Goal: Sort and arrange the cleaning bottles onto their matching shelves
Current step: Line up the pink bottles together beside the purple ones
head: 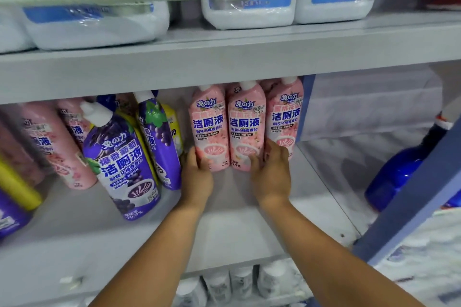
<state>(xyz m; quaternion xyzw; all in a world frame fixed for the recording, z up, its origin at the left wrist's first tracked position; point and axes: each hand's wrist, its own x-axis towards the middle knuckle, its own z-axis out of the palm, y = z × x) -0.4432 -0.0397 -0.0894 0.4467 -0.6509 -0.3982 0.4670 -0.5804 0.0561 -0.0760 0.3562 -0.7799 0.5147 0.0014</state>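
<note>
Middle shelf (249,227), white: holds mixed toilet-cleaner bottles.
White jugs (99,7), upper shelf: blue labels, barcode sticker, writing blurred.
Purple bottle (122,157), leaning left: label reads "洁厕液", "99.9%".
Three pink bottles (245,127), upright in a row at the shelf's right rear, long axes vertical, directly ahead of both hands: labels read "兔の力", "洁厕液".
Left hand (197,177): fingers curled around the leftmost pink base.
Right hand (272,177): fingers curled at the bases of the middle and rightmost, nearer the latter.
</note>
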